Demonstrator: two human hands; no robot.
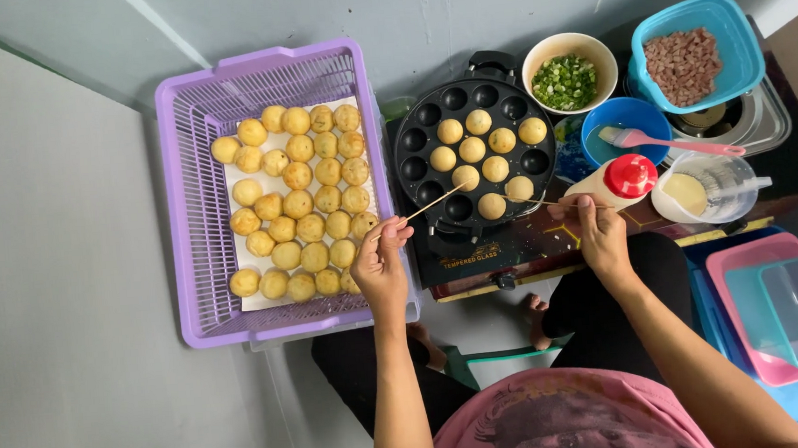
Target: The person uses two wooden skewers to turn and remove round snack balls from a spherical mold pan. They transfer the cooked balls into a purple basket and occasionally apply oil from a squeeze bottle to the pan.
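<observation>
A round black mould pan (419, 168) with many cups sits on a small stove and holds several golden dough balls (471, 149). My left hand (383, 262) grips a thin wooden skewer (430, 205) whose tip reaches the ball at the pan's lower middle. My right hand (601, 233) grips a second skewer (533, 201) pointing left toward a ball at the pan's lower right. To the left, a purple plastic basket (195, 220) lined with white paper holds several cooked golden balls (299, 203).
Behind the pan stand a white bowl of chopped green onion (565, 81), a blue tub of diced meat (685, 64), a blue bowl with a pink brush (631, 135), a red-capped squeeze bottle (616, 181) and a clear jug of batter (701, 189). Stacked plastic trays (780, 319) lie at right.
</observation>
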